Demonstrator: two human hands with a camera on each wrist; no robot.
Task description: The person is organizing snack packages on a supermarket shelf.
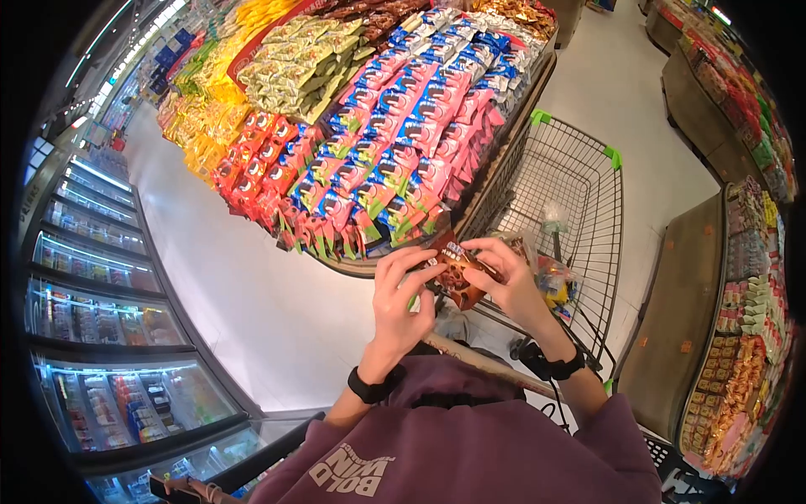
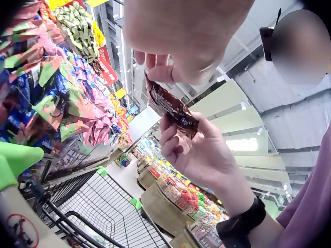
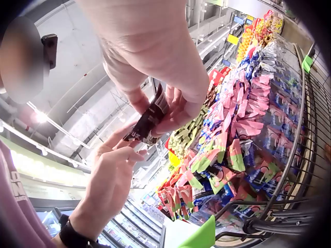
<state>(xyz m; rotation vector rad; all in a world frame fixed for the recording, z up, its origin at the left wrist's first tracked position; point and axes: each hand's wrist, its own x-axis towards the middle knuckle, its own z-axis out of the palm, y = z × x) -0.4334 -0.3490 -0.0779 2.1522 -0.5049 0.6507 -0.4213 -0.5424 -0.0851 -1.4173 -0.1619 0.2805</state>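
Note:
A small brown snack packet (image 1: 460, 273), glossy with pale lettering, is held up in front of the chest between both hands. My right hand (image 1: 510, 281) grips its right side, thumb across the front and fingers curled at the top edge. At the opposite end, the fingers of my left hand (image 1: 401, 298) pinch the packet's left edge. From the left wrist view, the packet (image 2: 170, 106) slants between the hands, with the right hand (image 2: 199, 152) holding its lower end. In the right wrist view, the left hand (image 3: 115, 165) meets the lower corner of the packet (image 3: 149, 120).
Just beyond the hands stands a wire shopping cart (image 1: 579, 176) with green corner pieces and a few bagged goods inside. A display bin heaped with pink and blue packets (image 1: 403, 118) is ahead. Lit freezers (image 1: 126, 311) line the left, and another snack bin (image 1: 680, 311) stands right.

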